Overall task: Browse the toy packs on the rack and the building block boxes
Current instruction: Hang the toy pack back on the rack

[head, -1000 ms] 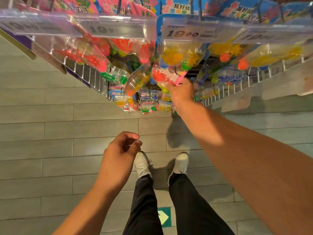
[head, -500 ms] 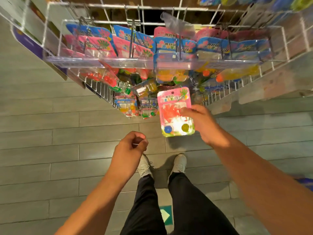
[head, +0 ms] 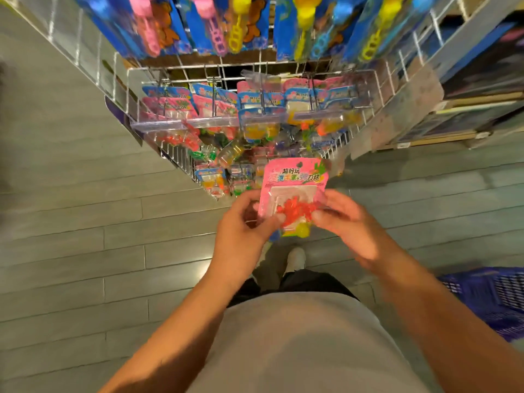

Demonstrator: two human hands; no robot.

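Hands are holding a pink toy pack [head: 293, 191] in front of the torso: left hand [head: 243, 225] and right hand [head: 350, 222] are both pinching its lower edges with curled fingers; beyond, similar packs are hanging on the wire rack [head: 255, 109], with bubble wands [head: 232, 26] above

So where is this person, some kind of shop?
Most likely a toy aisle in a shop. Carded toy packs hang in rows on a wire rack, both hands hold a pink toy pack, and a blue shopping basket sits on the floor.
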